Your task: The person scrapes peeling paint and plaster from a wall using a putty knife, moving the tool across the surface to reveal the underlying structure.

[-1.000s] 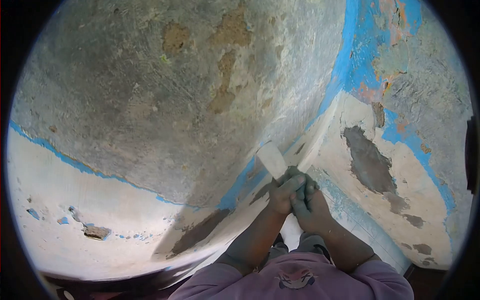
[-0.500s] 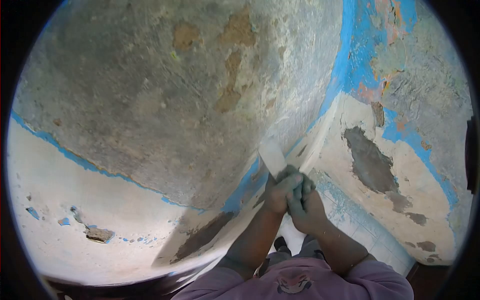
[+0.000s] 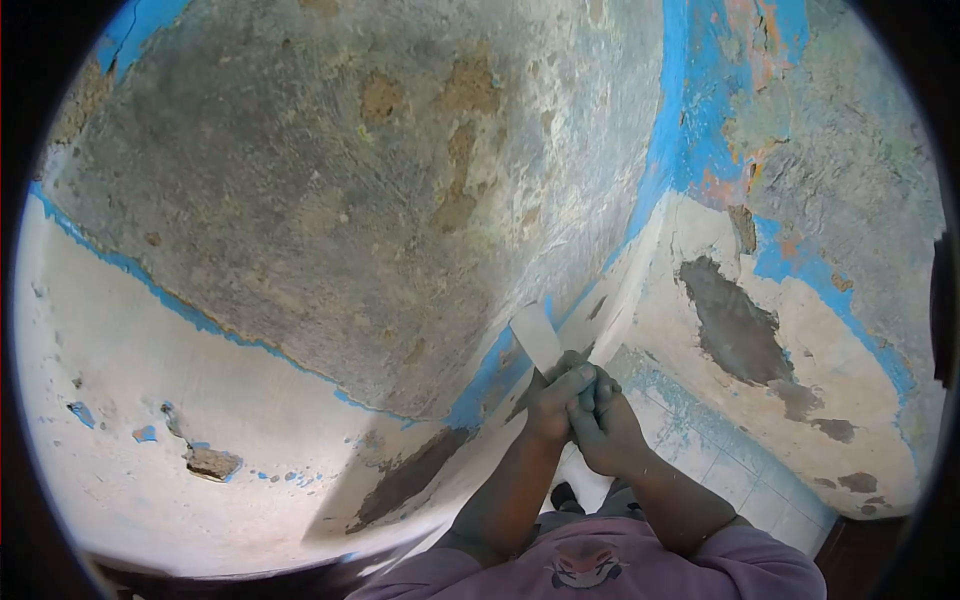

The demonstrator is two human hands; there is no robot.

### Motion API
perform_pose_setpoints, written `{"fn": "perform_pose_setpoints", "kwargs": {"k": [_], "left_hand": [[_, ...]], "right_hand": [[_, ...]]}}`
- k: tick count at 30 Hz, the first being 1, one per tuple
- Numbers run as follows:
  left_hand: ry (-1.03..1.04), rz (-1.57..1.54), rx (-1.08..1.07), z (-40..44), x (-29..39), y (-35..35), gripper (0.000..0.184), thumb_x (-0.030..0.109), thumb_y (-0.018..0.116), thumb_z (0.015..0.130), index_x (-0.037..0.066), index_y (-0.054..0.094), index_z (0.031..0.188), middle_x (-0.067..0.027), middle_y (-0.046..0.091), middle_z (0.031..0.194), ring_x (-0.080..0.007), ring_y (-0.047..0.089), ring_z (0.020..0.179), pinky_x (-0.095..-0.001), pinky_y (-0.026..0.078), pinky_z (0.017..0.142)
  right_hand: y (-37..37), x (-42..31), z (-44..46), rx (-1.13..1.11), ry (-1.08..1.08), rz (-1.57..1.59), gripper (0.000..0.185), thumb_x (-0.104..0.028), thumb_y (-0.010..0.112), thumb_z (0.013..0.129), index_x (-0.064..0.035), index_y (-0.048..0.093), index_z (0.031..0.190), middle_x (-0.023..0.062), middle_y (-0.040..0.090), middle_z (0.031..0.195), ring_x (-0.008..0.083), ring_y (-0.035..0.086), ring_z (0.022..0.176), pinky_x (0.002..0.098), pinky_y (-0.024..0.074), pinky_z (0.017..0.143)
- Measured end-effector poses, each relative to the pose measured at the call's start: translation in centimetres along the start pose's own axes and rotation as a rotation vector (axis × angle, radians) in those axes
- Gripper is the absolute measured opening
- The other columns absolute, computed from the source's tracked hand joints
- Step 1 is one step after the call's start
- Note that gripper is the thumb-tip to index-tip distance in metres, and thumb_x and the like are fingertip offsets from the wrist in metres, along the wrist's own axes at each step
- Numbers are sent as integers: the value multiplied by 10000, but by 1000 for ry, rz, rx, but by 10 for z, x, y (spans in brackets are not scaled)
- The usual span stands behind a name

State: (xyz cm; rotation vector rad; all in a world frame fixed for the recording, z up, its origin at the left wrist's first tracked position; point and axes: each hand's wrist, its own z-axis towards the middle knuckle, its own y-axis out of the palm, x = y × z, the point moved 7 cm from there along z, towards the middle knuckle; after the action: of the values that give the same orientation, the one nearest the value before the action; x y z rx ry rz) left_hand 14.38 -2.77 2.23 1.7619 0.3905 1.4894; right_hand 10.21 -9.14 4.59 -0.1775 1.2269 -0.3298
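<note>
A scraper (image 3: 536,334) with a broad pale blade points up and left, its front edge at the grey wall (image 3: 300,220) beside a strip of blue paint (image 3: 492,372). I cannot tell whether the edge touches the wall. My left hand (image 3: 558,402) is closed around the scraper's handle. Pressed against it, my right hand (image 3: 606,430) is closed too, its fingers interlocked with the left ones over the handle. Most of the handle is hidden by my fingers.
Cream paint (image 3: 200,350) with chipped spots covers the lower wall at left. A second wall (image 3: 840,170) meets it in a corner at right, with a dark bare patch (image 3: 738,322). Pale floor tiles (image 3: 735,475) and my shoe (image 3: 565,495) show below.
The scraper and both hands have moved slightly down and left in view, uncovering a small blue mark near the blade. The view of the walls has shifted a little. The grip is the same.
</note>
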Motion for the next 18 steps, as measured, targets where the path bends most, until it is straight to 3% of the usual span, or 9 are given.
{"fn": "perform_pose_setpoints", "kwargs": {"k": [2,4,5,8,10,12,13,15,18], "left_hand": [[-16,59,-6,7,7,2,184,94,458,782,93,420,602,-42,432,489,-167,485,558,-341,437,668],[-26,60,-75,11,12,8,177,95,462,775,99,415,604,-45,443,501,-173,512,595,-339,439,666],[-24,36,-75,5,9,7,169,94,456,774,99,413,611,-45,448,508,-169,516,610,-335,436,656],[-9,-1,-36,-8,-5,-14,160,98,454,777,94,425,620,-48,450,508,-168,504,594,-336,436,657],[-4,-8,-68,0,1,-5,174,102,446,782,91,424,609,-55,456,512,-170,500,589,-334,438,658],[-8,-3,-34,7,10,2,217,79,526,742,74,430,547,-54,454,491,-185,526,548,-345,461,631],[-3,-3,-35,4,8,-1,217,79,526,742,74,430,547,-54,454,491,-185,526,548,-345,461,631],[-34,-35,-4,-3,-1,-10,188,75,524,736,57,450,564,-58,461,499,-186,522,540,-348,468,630],[-37,8,0,3,0,-8,160,77,519,732,44,469,584,-65,473,515,-183,518,532,-343,470,627]], "right_hand": [[-1,-7,1,-18,43,-8,279,-122,459,850,38,445,1078,123,562,830,210,552,759,324,439,669],[10,-2,0,-269,474,396,350,-115,449,842,40,419,1154,186,531,979,287,525,923,365,410,799],[6,-3,1,-189,267,172,343,-116,448,843,46,424,1145,176,538,965,272,533,909,351,417,781],[12,-2,-9,-58,2,67,311,-116,448,843,51,441,1105,171,550,919,266,547,872,349,425,756],[10,0,-5,-126,93,82,316,-109,442,840,50,439,1113,177,540,949,271,538,901,348,417,776],[17,12,-3,-315,447,223,371,-128,447,841,40,412,1170,197,504,1025,278,505,979,357,390,839],[19,14,-7,-317,443,222,371,-128,447,841,40,412,1170,197,504,1025,278,505,979,357,390,839],[13,9,-10,-149,179,86,367,-150,452,853,32,410,1169,191,514,1011,262,511,962,356,399,827],[9,2,-4,-99,202,167,371,-178,454,868,21,407,1176,199,506,1040,265,493,990,364,385,856]]}}
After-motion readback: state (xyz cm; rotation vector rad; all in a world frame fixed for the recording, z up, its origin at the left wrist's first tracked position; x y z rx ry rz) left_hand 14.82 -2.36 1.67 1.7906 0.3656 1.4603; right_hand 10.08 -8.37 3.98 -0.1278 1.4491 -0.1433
